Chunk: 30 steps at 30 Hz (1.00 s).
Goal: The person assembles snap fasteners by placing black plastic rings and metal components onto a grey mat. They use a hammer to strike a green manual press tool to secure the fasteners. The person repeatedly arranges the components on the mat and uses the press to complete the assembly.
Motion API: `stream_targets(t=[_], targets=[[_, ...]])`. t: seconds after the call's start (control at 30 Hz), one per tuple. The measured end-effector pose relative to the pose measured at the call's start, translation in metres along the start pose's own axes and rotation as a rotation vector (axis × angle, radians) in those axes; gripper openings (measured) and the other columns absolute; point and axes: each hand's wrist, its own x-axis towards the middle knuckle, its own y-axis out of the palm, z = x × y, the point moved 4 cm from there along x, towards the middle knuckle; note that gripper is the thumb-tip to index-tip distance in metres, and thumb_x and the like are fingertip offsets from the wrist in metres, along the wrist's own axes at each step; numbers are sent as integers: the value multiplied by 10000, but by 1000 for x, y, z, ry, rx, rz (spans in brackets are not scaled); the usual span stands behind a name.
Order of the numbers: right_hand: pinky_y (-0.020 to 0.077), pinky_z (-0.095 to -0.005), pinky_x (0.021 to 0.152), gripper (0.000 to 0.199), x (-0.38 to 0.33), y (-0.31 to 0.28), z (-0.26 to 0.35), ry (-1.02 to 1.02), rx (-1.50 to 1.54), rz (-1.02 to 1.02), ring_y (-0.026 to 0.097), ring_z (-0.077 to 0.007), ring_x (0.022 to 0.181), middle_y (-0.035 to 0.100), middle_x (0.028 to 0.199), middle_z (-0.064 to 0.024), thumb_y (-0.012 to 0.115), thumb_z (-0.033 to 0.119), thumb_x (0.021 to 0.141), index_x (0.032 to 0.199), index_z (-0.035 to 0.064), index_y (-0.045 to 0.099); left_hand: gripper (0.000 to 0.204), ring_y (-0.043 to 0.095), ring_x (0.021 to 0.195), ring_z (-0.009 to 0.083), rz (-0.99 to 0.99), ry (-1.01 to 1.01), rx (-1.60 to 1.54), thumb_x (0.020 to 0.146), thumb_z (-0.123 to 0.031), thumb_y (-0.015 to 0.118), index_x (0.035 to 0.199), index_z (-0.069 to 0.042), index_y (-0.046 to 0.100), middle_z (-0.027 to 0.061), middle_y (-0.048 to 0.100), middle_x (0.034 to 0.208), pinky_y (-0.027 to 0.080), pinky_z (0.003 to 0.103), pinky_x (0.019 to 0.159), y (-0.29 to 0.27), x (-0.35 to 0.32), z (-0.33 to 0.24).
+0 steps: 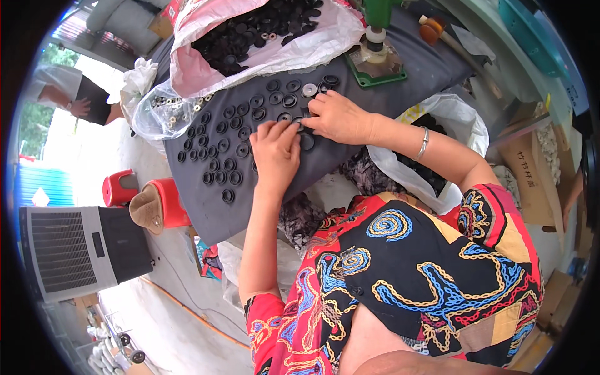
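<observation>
Dark cloth covers the table, and many black round caps lie on it in loose rows, hollow side up. My left hand is over the near end of the rows, its fingers bent and pressed together. From the right, my right hand meets it, thumb and fingers pinched. The fingertips of both hands close on a small greyish round piece, which they partly hide. A silvery disc sits among the caps just beyond my hands.
Behind the rows lies an open white sack of black caps. A clear bag with small rings is at the left. The green press base stands far right. Another white sack is beside my right arm. Red stools stand left.
</observation>
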Motion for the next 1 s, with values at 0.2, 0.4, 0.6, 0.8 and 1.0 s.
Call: stream_targets(t=[0.2,0.4,0.6,0.8,1.0], targets=[[425,-375,752,265,-11,7,4,-3,18,-55,542,-233,856,530,859,-46,728,183,736,973,86,661,337,564,1101,290,59,31,53,759,-116,711,1094,-93,693,64,663,1158,397,420,895,7,-27,-24],[430,-371,733,250,-17,11,16,16,43,-71,545,-232,841,532,855,-49,731,180,735,946,74,649,339,566,1128,302,46,-6,61,764,-108,708,1103,-97,695,76,670,1151,388,433,925,-3,-43,-9],[460,-389,739,117,14,14,-13,171,-90,-191,586,-257,859,593,845,-84,659,190,760,806,83,661,285,569,1128,309,-20,-16,21,782,-96,691,1066,-74,700,84,671,1143,388,433,938,2,-30,-8],[476,-374,752,151,38,32,-32,118,-289,-24,604,-258,878,617,835,-73,694,212,725,781,74,665,323,549,1144,313,-23,-12,21,801,-112,670,1120,-61,671,87,653,1180,386,434,922,21,-8,-13],[504,-408,748,209,46,24,-35,178,-142,1,638,-299,847,617,905,-118,741,210,725,826,53,648,286,541,1156,316,5,-40,32,789,-104,664,1071,-61,681,86,653,1170,381,437,905,29,-6,-7]])
